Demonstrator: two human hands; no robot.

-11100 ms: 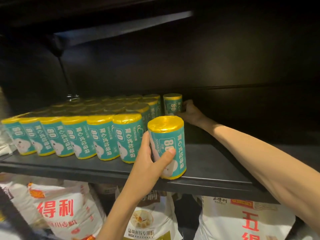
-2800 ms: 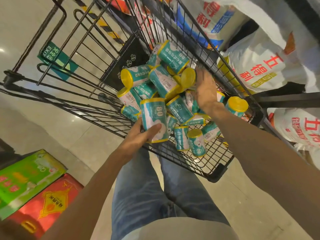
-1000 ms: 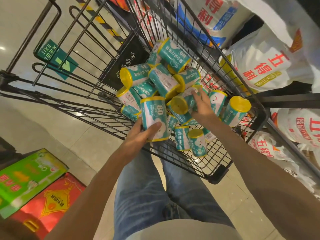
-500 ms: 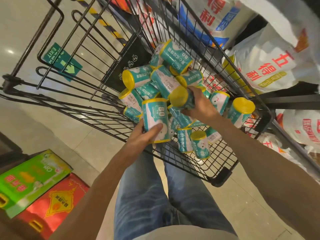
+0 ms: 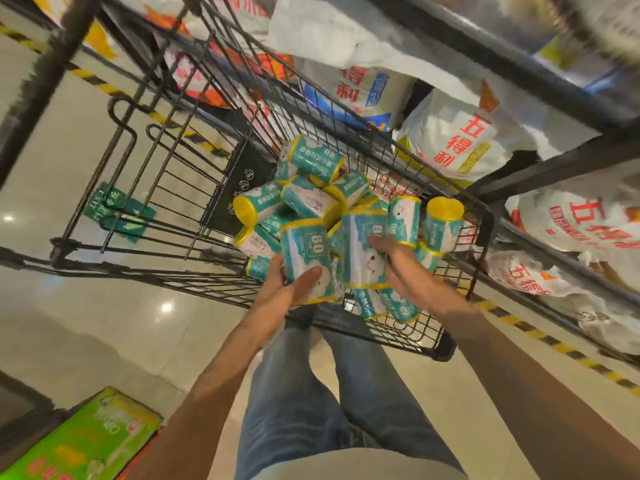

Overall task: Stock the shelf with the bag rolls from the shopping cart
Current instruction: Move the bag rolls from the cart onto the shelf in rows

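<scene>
The right hand [image 5: 401,268] has lifted its roll [image 5: 363,251] upright beside the left hand's roll [image 5: 308,265].

"80" on bag roll [image 5: 308,261]

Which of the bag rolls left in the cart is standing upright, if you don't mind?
The roll at the cart's right wall: yellow top up, others lying tumbled.

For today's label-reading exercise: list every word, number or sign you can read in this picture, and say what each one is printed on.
"80": on the bag roll that the left hand holds.
"五得利": red characters on a white flour sack on the shelf.
"得利": red characters on another white sack behind the shopping cart.
Green floor sign: blurred, unreadable.
Small print on the other rolls: too blurred to read.
</scene>
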